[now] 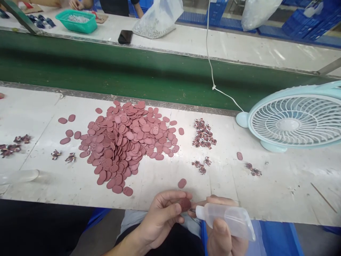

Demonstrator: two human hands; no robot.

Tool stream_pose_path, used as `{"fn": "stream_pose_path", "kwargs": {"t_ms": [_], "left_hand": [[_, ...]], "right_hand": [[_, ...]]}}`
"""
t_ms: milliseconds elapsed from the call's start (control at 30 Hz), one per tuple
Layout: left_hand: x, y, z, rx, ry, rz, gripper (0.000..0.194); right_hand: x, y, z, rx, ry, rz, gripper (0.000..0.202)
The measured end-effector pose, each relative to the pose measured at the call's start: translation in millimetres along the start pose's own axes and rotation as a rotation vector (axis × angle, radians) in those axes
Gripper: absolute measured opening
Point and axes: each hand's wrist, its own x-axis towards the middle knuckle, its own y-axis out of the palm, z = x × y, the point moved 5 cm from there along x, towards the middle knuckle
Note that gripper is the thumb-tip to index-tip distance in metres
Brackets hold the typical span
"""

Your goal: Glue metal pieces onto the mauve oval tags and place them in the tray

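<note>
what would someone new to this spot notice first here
Probably the big heap of reddish oval pieces spread over the white table, left of centre. Next, the pale blue fan at the right edge, with a white cord running up from it. Then, at the near edge, the left hand holding one dark red oval and the right hand a translucent bottle.

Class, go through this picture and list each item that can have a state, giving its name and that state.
Left hand: pinching an oval piece
Right hand: closed around a squeeze bottle
Squeeze bottle: tilted, nozzle toward the oval piece
Oval pile: loosely heaped
Smartphone: lying flat, screen dark
Teal basket: holding small parts
Plastic bag: partly filled
Fan: on or off, cannot tell
</note>
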Motion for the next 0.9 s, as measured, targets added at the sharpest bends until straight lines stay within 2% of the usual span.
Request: {"fn": "stream_pose_path", "kwargs": {"t_ms": [133,200,300,433,500,567,633,700,733,800,900], "left_hand": [[-0.2,0.8,0.4,0.005,-0.002,0.007,0.023],[-0.9,1.3,0.3,0.001,-0.002,0.016,0.022],[-2.4,2.1,-1.1,-0.002,-0.005,0.031,0.021],[-2.8,0.6,-4.8,-0.008,-0.003,0.037,0.02],[-2.1,-1.6,-6.2,-0.006,0.0,0.035,0.019],[-1.1,-4.9,-7.4,-0.002,0.001,0.018,0.019],[-0.4,-8.7,-8.7,0.005,-0.006,-0.012,0.02],[-0.3,-12.2,-10.8,0.019,-0.015,-0.046,0.022],[-0.5,-13.5,-12.4,0.029,-0.016,-0.06,0.022],[-1.1,-15.2,-16.3,0.047,-0.007,-0.081,0.024],[-2.0,-15.3,-20.7,0.067,0.009,-0.092,0.024]], "right_hand": [[0.3,0.5,4.9,-0.063,-0.007,0.024,0.024],[4.0,-0.9,5.5,0.025,0.037,0.029,0.023],[17.2,-10.1,0.2,0.405,0.227,0.038,0.025],[46.3,-40.4,-21.9,1.127,0.497,0.01,0.033],[62.7,-56.1,-36.1,1.453,0.58,0.103,0.034],[74.8,-68.9,-49.1,1.603,0.63,0.231,0.03],[78.7,-74.8,-57.2,1.636,0.642,0.306,0.025],[76.5,-75.3,-56.9,1.556,0.521,0.27,0.027],[73.4,-73.5,-54.4,1.388,0.428,0.224,0.028],[67.3,-67.5,-44.6,0.874,0.245,0.101,0.026],[71.3,-50.9,-25.8,-0.052,0.088,-0.018,0.015]]}}
